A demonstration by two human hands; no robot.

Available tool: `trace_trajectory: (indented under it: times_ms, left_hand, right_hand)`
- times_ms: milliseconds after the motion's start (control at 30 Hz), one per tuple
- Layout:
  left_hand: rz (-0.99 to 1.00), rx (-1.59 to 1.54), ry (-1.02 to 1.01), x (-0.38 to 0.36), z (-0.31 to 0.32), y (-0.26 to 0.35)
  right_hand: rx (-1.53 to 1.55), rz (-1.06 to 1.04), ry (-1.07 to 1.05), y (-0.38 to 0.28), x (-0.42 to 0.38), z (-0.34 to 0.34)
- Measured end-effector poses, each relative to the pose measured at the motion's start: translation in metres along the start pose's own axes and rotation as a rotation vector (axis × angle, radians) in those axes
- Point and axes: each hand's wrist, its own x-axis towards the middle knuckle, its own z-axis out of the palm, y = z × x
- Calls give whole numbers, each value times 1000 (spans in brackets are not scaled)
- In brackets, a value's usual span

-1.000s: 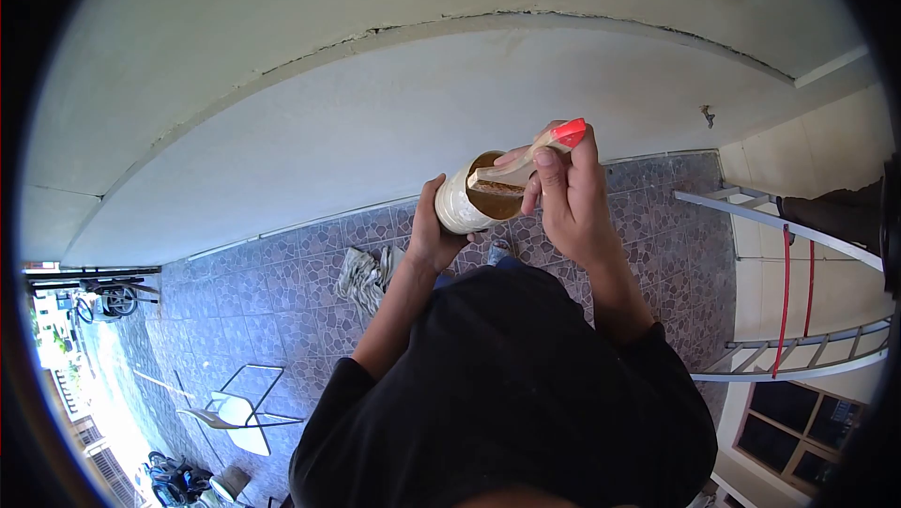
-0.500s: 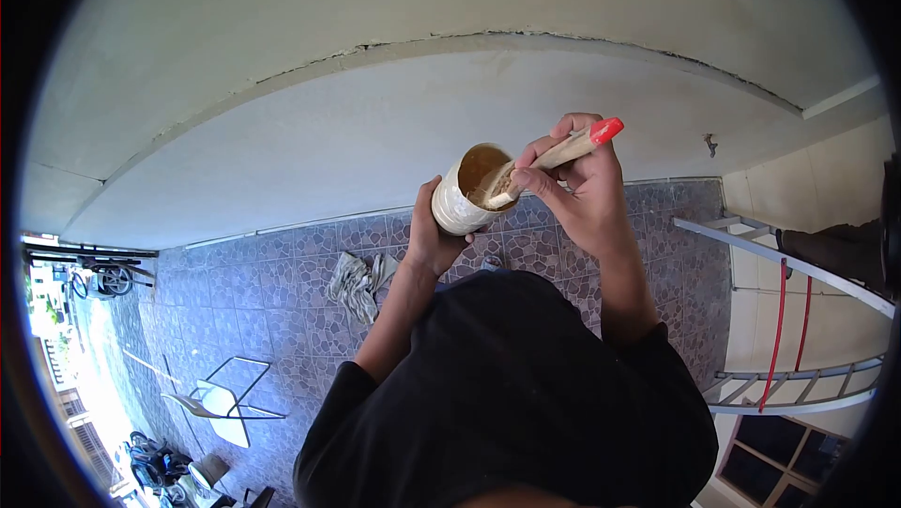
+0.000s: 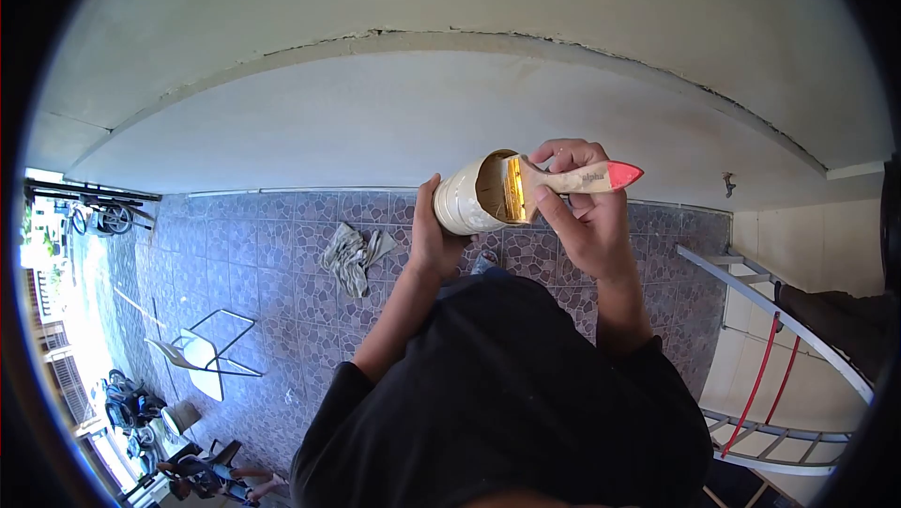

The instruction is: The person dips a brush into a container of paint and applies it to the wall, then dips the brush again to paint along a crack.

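Note:
My left hand (image 3: pixel 435 234) is wrapped round a cream-coloured can (image 3: pixel 460 202), tilted with its mouth to the right. In my right hand (image 3: pixel 587 212) is a flat paintbrush (image 3: pixel 574 179) with a wooden handle, a red tip and a shiny gold-coloured ferrule. The ferrule lies across the can's mouth, and the bristles are inside, mostly hidden by the rim. The inner wall of the can looks yellowish brown.
A pale wall (image 3: pixel 375 123) rises in front, above a stone-patterned tiled floor (image 3: pixel 282 273). A crumpled cloth (image 3: pixel 352 259) lies on the floor, left of the can. A folding chair (image 3: pixel 202 354) stands at left, a metal ladder (image 3: pixel 779 306) at right. A person (image 3: pixel 211 478) shows at lower left.
The brush has turned so its broad face and the ferrule show, and its handle now points nearly level to the right. The can has tipped further to the right. The view has shifted slightly.

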Motion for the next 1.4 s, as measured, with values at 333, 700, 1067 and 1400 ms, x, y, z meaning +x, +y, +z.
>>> trace_trajectory:
  times_ms: [333, 700, 1067, 1400]
  left_hand:
    - [-19, 27, -55, 12, -9, 45]
    - [-202, 124, -235, 24, -4, 77]
    - [-348, 110, -248, 35, -8, 86]
    - [-394, 184, -303, 52, -16, 80]
  right_hand:
    - [-303, -132, -130, -29, 31, 16]
    - [-79, -118, 146, -20, 41, 33]
    - [-309, -163, 383, -21, 23, 74]
    - [-368, -282, 520, -12, 13, 70]
